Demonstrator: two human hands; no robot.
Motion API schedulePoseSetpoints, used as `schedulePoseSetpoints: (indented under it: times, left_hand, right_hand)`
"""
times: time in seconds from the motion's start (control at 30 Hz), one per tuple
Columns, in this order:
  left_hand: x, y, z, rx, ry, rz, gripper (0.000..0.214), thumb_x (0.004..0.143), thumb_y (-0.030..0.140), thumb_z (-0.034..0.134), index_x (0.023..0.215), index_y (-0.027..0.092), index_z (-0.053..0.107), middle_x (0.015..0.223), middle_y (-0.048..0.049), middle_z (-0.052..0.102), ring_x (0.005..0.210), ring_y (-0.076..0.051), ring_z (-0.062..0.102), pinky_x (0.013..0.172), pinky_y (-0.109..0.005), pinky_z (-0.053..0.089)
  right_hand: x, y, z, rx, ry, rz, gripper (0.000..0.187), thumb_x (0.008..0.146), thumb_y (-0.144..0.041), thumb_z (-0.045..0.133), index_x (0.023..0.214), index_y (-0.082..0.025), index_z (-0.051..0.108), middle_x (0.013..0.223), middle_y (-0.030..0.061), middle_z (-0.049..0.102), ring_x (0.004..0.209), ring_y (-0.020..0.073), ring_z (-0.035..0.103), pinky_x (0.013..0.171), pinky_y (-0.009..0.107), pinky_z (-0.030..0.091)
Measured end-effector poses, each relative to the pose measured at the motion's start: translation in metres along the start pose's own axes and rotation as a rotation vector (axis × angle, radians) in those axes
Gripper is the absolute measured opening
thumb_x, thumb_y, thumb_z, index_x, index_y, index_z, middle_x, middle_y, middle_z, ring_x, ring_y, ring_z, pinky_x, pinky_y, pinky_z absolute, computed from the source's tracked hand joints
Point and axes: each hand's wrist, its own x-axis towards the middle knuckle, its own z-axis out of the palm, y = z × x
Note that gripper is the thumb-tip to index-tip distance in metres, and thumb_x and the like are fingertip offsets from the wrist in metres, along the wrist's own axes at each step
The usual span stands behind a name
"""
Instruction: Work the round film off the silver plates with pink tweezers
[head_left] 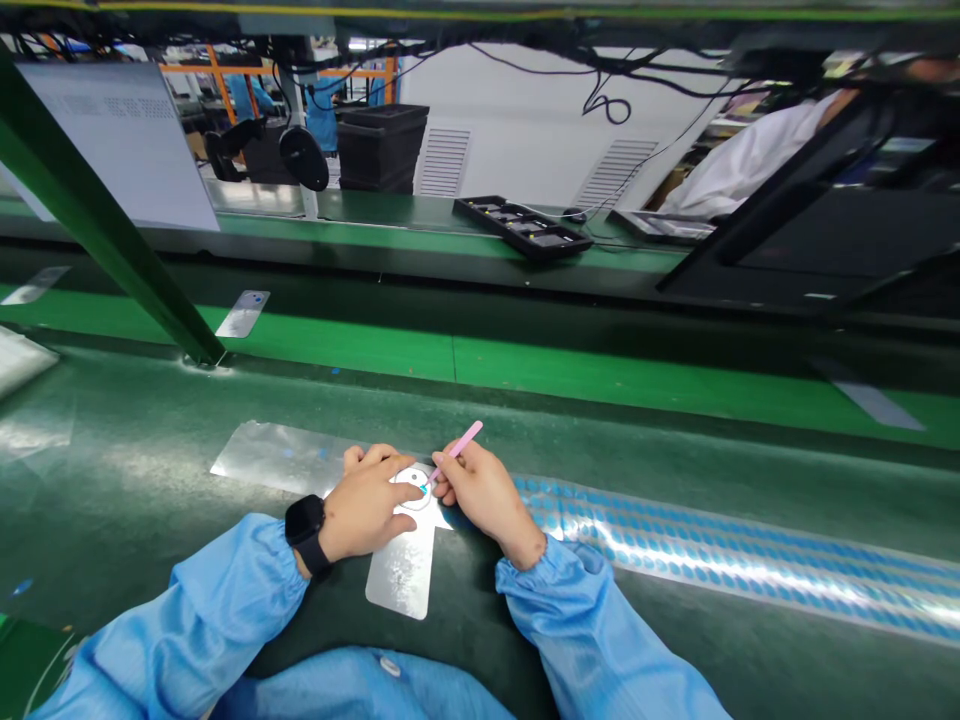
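Note:
My left hand (367, 503) lies on a shiny silver plate (403, 575) with a round white part (412, 487) at its top, fingers pressed down and holding it on the green bench. My right hand (480, 490) pinches pink tweezers (456, 452), whose tip touches a small blue dot at the white part's edge. A black watch (306, 530) sits on my left wrist. Both arms wear light blue sleeves.
A long strip of blue round stickers (720, 560) runs right from my right hand. A clear foil sheet (270, 455) lies left of the plate. A green slanted post (112, 240) stands at left. A black tray (521, 228) and a person in white (750, 160) are behind.

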Motion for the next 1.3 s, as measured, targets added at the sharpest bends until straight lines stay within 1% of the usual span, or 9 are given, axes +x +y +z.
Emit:
schedulePoseSetpoints:
  times: [0.2, 0.37, 0.47, 0.67, 0.9, 1.07, 1.3]
  left_hand:
    - [-0.002, 0.0, 0.003, 0.038, 0.011, 0.023, 0.024, 0.079, 0.034, 0.067, 0.102, 0.03, 0.069, 0.131, -0.0058, 0.055, 0.117, -0.031, 0.041, 0.087, -0.048, 0.026]
    - [-0.003, 0.004, 0.003, 0.083, 0.002, 0.006, 0.026, 0.081, 0.031, 0.066, 0.106, 0.028, 0.067, 0.135, -0.0076, 0.052, 0.119, -0.033, 0.04, 0.087, -0.05, 0.027]
    - [-0.004, 0.007, 0.002, 0.114, -0.007, -0.001, 0.027, 0.081, 0.03, 0.065, 0.108, 0.028, 0.065, 0.137, -0.0086, 0.051, 0.121, -0.034, 0.039, 0.088, -0.051, 0.028]
    - [-0.005, 0.011, -0.001, 0.146, -0.025, -0.022, 0.029, 0.081, 0.029, 0.064, 0.11, 0.026, 0.063, 0.135, -0.0096, 0.053, 0.121, -0.035, 0.039, 0.086, -0.053, 0.029]
    - [-0.004, 0.014, -0.004, 0.153, -0.016, -0.048, 0.026, 0.081, 0.029, 0.065, 0.107, 0.028, 0.066, 0.132, -0.0066, 0.056, 0.12, -0.033, 0.041, 0.087, -0.05, 0.03]
    - [-0.005, 0.014, -0.003, 0.153, -0.004, -0.047, 0.029, 0.081, 0.03, 0.066, 0.11, 0.029, 0.065, 0.134, -0.0064, 0.055, 0.12, -0.032, 0.041, 0.088, -0.05, 0.031]
    - [0.0, 0.017, -0.007, 0.151, -0.048, -0.089, 0.028, 0.078, 0.03, 0.07, 0.106, 0.031, 0.068, 0.134, -0.0061, 0.055, 0.119, -0.032, 0.042, 0.086, -0.049, 0.031]
  right_hand:
    - [0.003, 0.006, -0.002, 0.025, -0.018, -0.011, 0.014, 0.079, -0.029, 0.057, 0.069, -0.02, 0.053, 0.048, -0.0029, 0.061, 0.04, 0.0114, 0.059, 0.041, 0.02, 0.046]
    - [0.009, 0.016, -0.004, 0.216, -0.023, 0.007, 0.022, 0.077, -0.037, 0.061, 0.071, -0.018, 0.053, 0.048, -0.0031, 0.059, 0.039, 0.0107, 0.057, 0.038, 0.02, 0.045]
    - [0.009, 0.016, -0.005, 0.279, -0.017, 0.022, 0.024, 0.075, -0.038, 0.064, 0.071, -0.017, 0.053, 0.048, -0.0031, 0.059, 0.039, 0.0101, 0.057, 0.037, 0.019, 0.044]
    - [0.008, 0.017, -0.006, 0.296, -0.042, 0.023, 0.024, 0.076, -0.037, 0.063, 0.07, -0.017, 0.053, 0.046, -0.0027, 0.06, 0.036, 0.0088, 0.055, 0.037, 0.018, 0.044]
    - [0.011, 0.018, -0.005, 0.294, -0.052, 0.015, 0.023, 0.075, -0.037, 0.064, 0.073, -0.017, 0.052, 0.046, -0.003, 0.061, 0.036, 0.0098, 0.056, 0.037, 0.019, 0.043]
    - [0.008, 0.014, -0.006, 0.288, -0.048, 0.032, 0.02, 0.077, -0.034, 0.061, 0.072, -0.017, 0.052, 0.044, -0.0034, 0.06, 0.035, 0.0092, 0.055, 0.037, 0.018, 0.042]
    - [0.008, 0.015, -0.006, 0.291, -0.055, 0.014, 0.022, 0.076, -0.036, 0.063, 0.073, -0.017, 0.053, 0.045, -0.0032, 0.06, 0.036, 0.01, 0.055, 0.038, 0.019, 0.043]
